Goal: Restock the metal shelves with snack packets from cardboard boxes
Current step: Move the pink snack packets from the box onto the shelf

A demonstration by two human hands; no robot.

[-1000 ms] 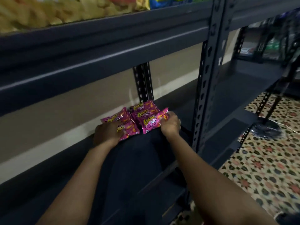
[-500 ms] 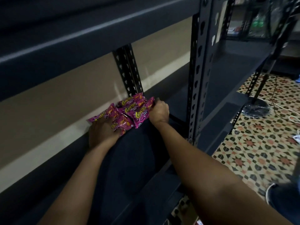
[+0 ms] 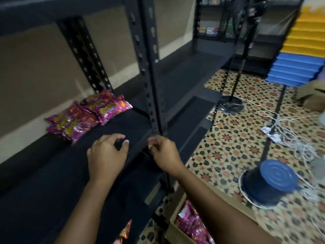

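Pink snack packets (image 3: 88, 115) lie in a small cluster at the back of the dark metal shelf (image 3: 52, 173), against the wall beside the perforated rear upright (image 3: 84, 57). Left hand (image 3: 105, 155) and right hand (image 3: 164, 152) hover empty over the shelf's front part, near each other but not touching, fingers loosely curled, both well apart from the packets. Below the shelf, on the patterned tile floor (image 3: 228, 138), an open cardboard box (image 3: 175, 224) holds what look like more pink packets, blurred.
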